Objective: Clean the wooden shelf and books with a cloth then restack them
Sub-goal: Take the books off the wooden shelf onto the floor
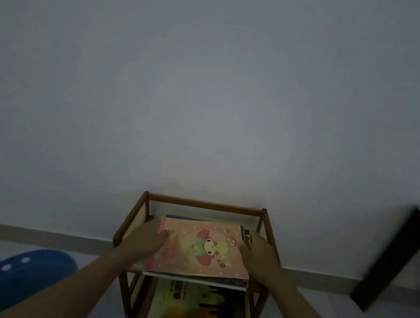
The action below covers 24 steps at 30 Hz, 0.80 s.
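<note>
A small wooden shelf (pixel 205 205) with two tiers stands on the floor against the wall. On its upper tier lies a stack of books topped by a pink book (pixel 199 251) with a cartoon figure on the cover. My left hand (pixel 143 242) grips the stack's left edge and my right hand (pixel 260 257) grips its right edge. On the lower tier lies a yellow and dark book (pixel 193 307). No cloth is in view.
A blue round object (pixel 12 280) with white spots lies on the floor at the lower left. A dark table leg (pixel 390 260) with a white top stands at the right. A grey skirting board runs along the wall.
</note>
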Available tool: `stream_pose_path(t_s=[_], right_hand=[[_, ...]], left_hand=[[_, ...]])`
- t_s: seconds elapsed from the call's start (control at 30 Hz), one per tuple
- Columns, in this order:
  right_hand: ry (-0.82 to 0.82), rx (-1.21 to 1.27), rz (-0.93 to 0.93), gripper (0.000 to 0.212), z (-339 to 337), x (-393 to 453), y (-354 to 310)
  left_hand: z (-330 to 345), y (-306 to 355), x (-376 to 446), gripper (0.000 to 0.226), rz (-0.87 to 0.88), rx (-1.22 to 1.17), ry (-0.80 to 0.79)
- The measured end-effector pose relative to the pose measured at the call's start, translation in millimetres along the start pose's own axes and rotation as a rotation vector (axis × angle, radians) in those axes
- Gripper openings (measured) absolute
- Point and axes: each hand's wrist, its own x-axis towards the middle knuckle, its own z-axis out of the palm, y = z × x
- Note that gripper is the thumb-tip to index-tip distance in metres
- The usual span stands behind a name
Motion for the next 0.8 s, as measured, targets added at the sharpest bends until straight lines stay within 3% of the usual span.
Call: stream_pose_path(t_s=[0.1, 0.2, 0.37, 0.57, 0.67, 0.8], right_hand=[[-0.025, -0.032, -0.002, 0.023, 15.1, 4.9, 18.3], [-0.047, -0.047, 0.09, 0.026, 33.9, 12.6, 35.5], [-0.026, -0.04, 0.135, 0.037, 61.5, 27.1, 51.9], [0.034, 0.021, 0.378, 0.041, 67.0, 55.4, 49.8], [0.019, 0.068, 0.493, 0.042, 64.8, 64.0, 45.5], [0.147, 0.306, 0.514, 0.051, 70.5, 55.3, 47.4]], left_hand=[[27.1, -19.6, 12.7, 0.032, -0.086, -0.047, 0.003], [48.2, -32.8, 21.7, 0.013, -0.132, -0.064, -0.004], [71.0, -54.0, 43.9, 0.038, -0.212, -0.015, 0.123], [73.4, -49.8, 66.2, 0.003, -0.389, -0.432, 0.228], [66.4, -44.2, 68.6, 0.017, -0.472, -0.554, 0.173], [54.9, -45.1, 62.7, 0.007, -0.497, -0.666, 0.068]])
